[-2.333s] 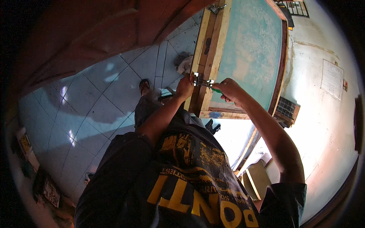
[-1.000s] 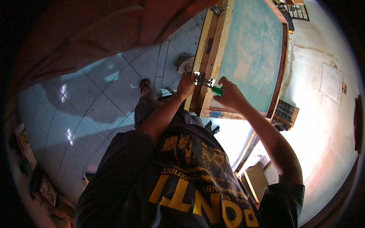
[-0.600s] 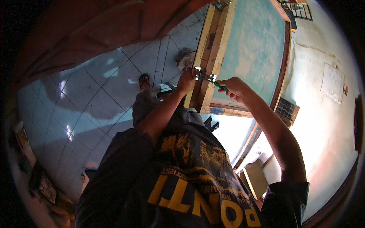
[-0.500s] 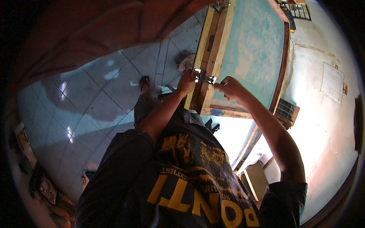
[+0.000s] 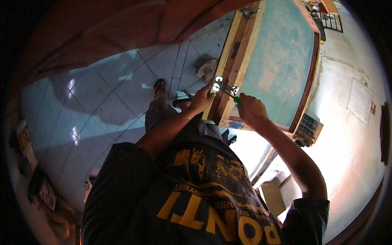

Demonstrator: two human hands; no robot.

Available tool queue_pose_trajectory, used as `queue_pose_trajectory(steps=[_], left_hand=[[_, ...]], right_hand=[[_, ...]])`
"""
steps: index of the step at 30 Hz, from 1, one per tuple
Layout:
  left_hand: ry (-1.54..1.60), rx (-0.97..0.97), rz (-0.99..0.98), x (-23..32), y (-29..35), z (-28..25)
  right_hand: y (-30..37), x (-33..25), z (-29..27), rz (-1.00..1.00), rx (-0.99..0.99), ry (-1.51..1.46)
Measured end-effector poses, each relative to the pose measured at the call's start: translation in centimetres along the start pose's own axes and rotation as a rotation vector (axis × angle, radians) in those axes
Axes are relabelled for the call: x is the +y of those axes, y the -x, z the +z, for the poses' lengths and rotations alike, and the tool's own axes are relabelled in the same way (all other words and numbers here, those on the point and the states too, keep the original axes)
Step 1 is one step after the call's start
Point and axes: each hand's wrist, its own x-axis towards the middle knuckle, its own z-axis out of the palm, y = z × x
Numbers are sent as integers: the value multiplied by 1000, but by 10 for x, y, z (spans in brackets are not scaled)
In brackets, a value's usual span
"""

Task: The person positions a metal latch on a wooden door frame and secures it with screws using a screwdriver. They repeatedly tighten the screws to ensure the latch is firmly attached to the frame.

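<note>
A shiny metal hinge [image 5: 224, 87] lies across the gap between a wooden rail [image 5: 233, 61] and the wooden frame of a teal mesh screen [image 5: 277, 61]. At the rail's near end my left hand [image 5: 202, 99] is closed, its fingertips at the hinge's left plate. My right hand [image 5: 253, 110] grips a screwdriver by its green handle [image 5: 237, 100]. The screwdriver's shaft points left across the hinge; its tip cannot be made out. A second metal hinge [image 5: 250, 11] sits at the far end of the rail.
A large reddish-brown panel [image 5: 102, 41] spans the upper left. A crumpled cloth [image 5: 207, 68] lies on the tiled floor [image 5: 110, 98]. A dark gridded tray [image 5: 309, 125] stands by the frame's near right corner. A pale wall with a paper sheet [image 5: 360, 97] is at right.
The view has shifted, so the frame sits slightly farther right. My right hand has turned, and the green screwdriver handle now shows. My left hand stays by the hinge.
</note>
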Motion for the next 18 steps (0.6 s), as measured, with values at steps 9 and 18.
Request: queue_pose_trajectory(steps=[9,18], left_hand=[[-15,61,35,0,-5,4],[-50,139,131,-24,-3,18]], right_hand=[[-14,-2,-24,314,-90,-360],[4,-2,8,-236,114,328]])
